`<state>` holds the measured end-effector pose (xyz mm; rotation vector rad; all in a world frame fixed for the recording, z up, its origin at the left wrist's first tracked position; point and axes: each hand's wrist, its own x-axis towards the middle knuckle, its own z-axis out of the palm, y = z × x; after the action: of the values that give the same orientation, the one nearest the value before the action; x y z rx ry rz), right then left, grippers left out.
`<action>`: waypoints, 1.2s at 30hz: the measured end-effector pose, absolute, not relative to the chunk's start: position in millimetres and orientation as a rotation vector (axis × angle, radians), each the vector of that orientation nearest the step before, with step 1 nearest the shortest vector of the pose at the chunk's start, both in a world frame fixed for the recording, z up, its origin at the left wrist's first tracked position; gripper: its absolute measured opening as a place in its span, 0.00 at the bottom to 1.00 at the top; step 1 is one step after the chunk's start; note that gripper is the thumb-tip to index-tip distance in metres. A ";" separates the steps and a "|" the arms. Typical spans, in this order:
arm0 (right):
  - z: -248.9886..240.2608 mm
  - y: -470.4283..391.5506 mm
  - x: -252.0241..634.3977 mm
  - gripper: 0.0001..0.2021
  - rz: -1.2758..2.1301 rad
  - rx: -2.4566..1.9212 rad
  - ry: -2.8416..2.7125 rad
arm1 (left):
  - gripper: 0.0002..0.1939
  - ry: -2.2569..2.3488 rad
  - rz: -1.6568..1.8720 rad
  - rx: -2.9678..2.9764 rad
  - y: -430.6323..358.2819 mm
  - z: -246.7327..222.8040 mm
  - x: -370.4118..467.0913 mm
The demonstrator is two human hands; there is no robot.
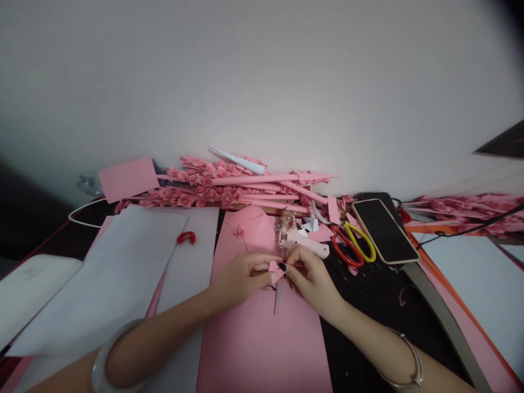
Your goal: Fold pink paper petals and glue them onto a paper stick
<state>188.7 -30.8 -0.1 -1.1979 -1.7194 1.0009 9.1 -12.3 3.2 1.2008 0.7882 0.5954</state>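
Above the sheet, pinching a scrap, slanted lengthwise toward far right, in closed left fingers and right fingers.

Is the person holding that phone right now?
No, the phone lies apart to the right, while the left hand and right hand hold a small pink piece.

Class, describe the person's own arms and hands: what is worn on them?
No sleeve shows on either forearm. The left arm wears a thick, pale, smooth round bangle; the right arm a thin, silver-coloured metal bangle. On the fingers, the nails that show clearly look painted black.
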 end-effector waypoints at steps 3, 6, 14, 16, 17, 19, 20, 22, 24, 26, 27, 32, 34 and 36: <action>-0.7 -31.6 187.6 0.08 1.006 -1.220 -1.704 | 0.11 0.797 0.592 1.214 -12.3 4.4 9.4; -1.8 -32.2 187.2 0.08 1.031 -1.252 -1.690 | 0.09 0.820 0.586 1.226 -11.4 4.3 9.9; -0.2 -32.6 186.6 0.07 1.000 -1.286 -1.710 | 0.08 0.841 0.609 1.249 -11.7 3.0 9.0; 0.7 -32.4 186.4 0.07 1.013 -1.285 -1.701 | 0.08 0.840 0.608 1.238 -11.8 2.6 8.8; 0.9 -32.4 186.4 0.07 1.019 -1.287 -1.697 | 0.08 0.843 0.603 1.233 -11.8 2.4 8.8; 0.6 -32.5 186.7 0.07 1.041 -1.297 -1.685 | 0.07 0.859 0.596 1.226 -11.5 2.4 9.1; 0.3 -32.6 187.1 0.07 1.062 -1.304 -1.674 | 0.06 0.869 0.594 1.226 -11.3 2.7 9.2; -0.5 -32.5 188.4 0.08 1.120 -1.302 -1.644 | 0.05 0.879 0.592 1.223 -10.6 3.4 9.4; -1.2 -31.9 190.1 0.10 1.181 -1.271 -1.639 | 0.06 0.873 0.592 1.202 -9.6 4.3 9.1; -1.4 -31.1 191.6 0.10 1.213 -1.227 -1.686 | 0.07 0.852 0.594 1.162 -8.6 4.8 8.4; -1.2 -30.7 192.0 0.09 1.223 -1.214 -1.712 | 0.08 0.841 0.596 1.138 -8.0 4.9 8.0; 2.9 -29.4 190.7 0.09 1.128 -1.252 -1.855 | 0.10 0.809 0.568 1.110 -6.3 1.2 6.4; 5.6 -28.7 189.7 0.10 1.048 -1.253 -1.915 | 0.10 0.790 0.580 1.118 -6.4 -1.2 6.2; 7.8 -28.0 189.3 0.12 0.998 -1.226 -1.973 | 0.09 0.787 0.589 1.145 -7.1 -2.6 6.2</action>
<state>189.3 -28.0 7.8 -1.2263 -1.9726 0.9976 6.2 -7.1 -2.6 1.1448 0.7867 0.5885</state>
